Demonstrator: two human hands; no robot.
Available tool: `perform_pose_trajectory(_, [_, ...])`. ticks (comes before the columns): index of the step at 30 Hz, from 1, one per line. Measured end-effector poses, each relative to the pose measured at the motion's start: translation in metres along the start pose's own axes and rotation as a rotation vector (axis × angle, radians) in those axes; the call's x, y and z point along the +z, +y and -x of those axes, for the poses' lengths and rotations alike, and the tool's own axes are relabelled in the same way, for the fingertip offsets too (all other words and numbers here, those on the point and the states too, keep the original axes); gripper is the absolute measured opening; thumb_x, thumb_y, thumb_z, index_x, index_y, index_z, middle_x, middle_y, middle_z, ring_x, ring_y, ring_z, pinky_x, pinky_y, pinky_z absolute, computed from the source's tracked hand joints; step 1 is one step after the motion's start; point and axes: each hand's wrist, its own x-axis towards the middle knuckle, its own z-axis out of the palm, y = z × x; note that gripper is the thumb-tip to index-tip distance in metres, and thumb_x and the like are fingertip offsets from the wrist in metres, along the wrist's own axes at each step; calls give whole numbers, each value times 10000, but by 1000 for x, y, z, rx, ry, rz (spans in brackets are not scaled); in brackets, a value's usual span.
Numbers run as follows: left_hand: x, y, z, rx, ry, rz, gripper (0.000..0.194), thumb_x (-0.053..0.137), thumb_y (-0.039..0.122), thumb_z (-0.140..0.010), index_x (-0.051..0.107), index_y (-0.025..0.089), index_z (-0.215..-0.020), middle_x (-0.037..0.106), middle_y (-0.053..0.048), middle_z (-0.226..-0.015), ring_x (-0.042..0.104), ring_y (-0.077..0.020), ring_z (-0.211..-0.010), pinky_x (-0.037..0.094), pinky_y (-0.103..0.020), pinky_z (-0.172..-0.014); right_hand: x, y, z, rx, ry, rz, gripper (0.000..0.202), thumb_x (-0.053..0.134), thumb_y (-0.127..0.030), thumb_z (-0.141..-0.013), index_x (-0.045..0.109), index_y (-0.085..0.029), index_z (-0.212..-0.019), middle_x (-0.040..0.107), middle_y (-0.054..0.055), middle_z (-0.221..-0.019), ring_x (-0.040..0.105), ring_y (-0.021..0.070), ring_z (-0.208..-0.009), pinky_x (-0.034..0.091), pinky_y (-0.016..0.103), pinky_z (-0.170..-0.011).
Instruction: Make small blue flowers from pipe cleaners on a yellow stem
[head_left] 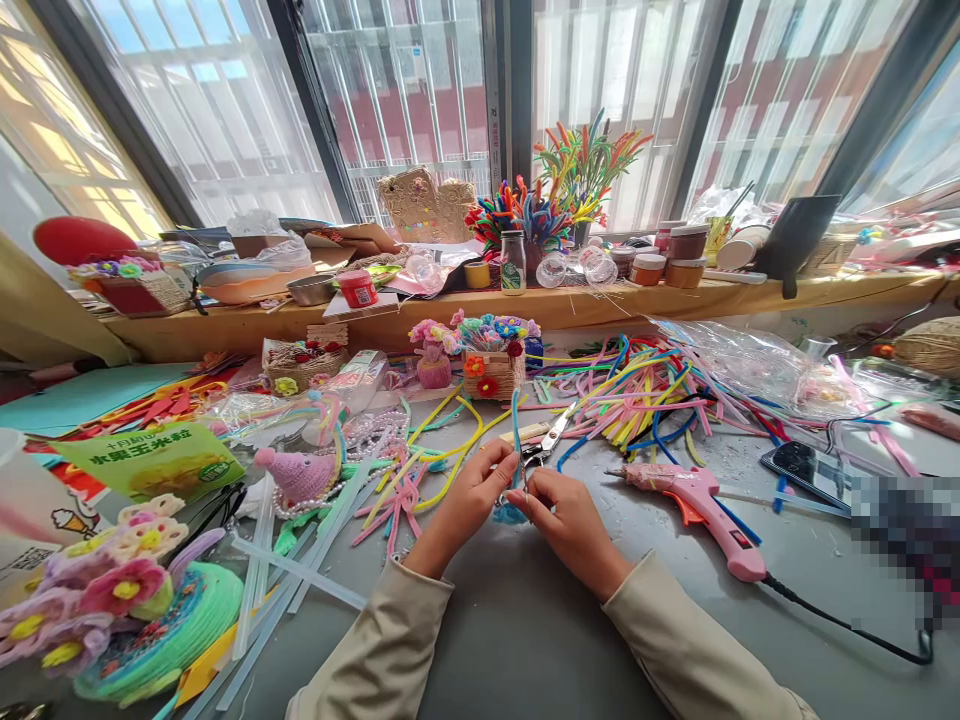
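Note:
Over the middle of the grey table, my left hand (480, 487) is closed, thumb and fingers pinching a blue pipe cleaner (516, 425) whose free end points up. My right hand (562, 515) is pinched shut on the same pipe cleaner, lower down and close to the left fingertips. Below the fingers a bent, fluffy blue part (510, 514) shows, partly hidden by the hands. Just beyond my hands lie silver scissors (556, 432), their handles partly covered by my fingers. Yellow pipe cleaners (465, 455) and a pink bundle (396, 505) lie left of my left hand.
A pink glue gun (709, 500) with a black cord lies at the right, near a phone (806, 470). Loose pipe cleaners (645, 390) heap at the back. Clear glue sticks (300, 570) and a pipe-cleaner flower piece (161, 625) lie left. Jars line the window ledge (450, 305).

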Motion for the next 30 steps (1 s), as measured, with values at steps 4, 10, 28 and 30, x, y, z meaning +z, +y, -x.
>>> perform_pose_trajectory(4, [0,1,0,-5,13,-11,206,347,304,-791,359,173,-631,323,28,-628,321,-100,-603,290,-221,-571,1,1,-1,2,9,1,375,404,-435,-762,333,-179,-497,378,-34,-498,356,86,-487,255,205,-473])
perform_pose_trajectory(10, [0,1,0,-8,17,-4,212,335,308,-797,363,174,-636,332,25,-634,337,-103,-612,301,-224,-588,1,1,-1,19,20,-14,369,415,-428,-758,342,-177,-498,372,-39,-492,341,80,-477,251,205,-463])
perform_pose_trajectory(28, [0,2,0,-6,-8,38,204,345,307,-795,374,170,-646,332,29,-639,333,-100,-620,305,-217,-597,-3,-6,1,17,-33,-62,369,433,-437,-740,337,-177,-496,395,-22,-573,395,89,-535,318,216,-504])
perform_pose_trajectory(30, [0,1,0,-9,1,37,203,348,307,-794,370,169,-646,318,31,-631,321,-98,-609,298,-216,-580,-2,-5,1,17,-19,-59,371,443,-434,-736,332,-178,-491,393,-24,-563,393,90,-533,317,216,-509])
